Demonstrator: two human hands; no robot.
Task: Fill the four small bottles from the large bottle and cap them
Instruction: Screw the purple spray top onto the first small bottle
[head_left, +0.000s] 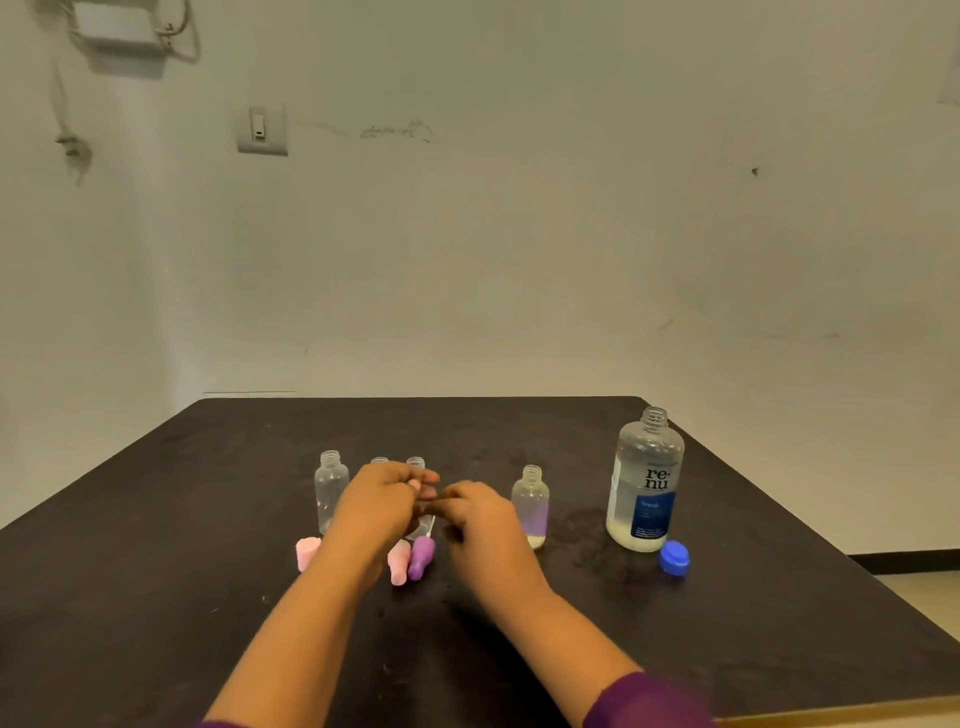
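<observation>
Four clear small bottles stand uncapped on the black table. One small bottle is at the left, and two more show only their necks behind my left hand. A fourth small bottle, partly filled, stands to the right. My left hand is curled around the third small bottle. My right hand touches the left hand's fingertips; what it holds is hidden. The large bottle stands open at the right with its blue cap beside it.
Two pink caps and a purple cap lie on the table in front of the small bottles. A wet patch spreads between the fourth small bottle and the large bottle. The table's right edge drops off past the blue cap.
</observation>
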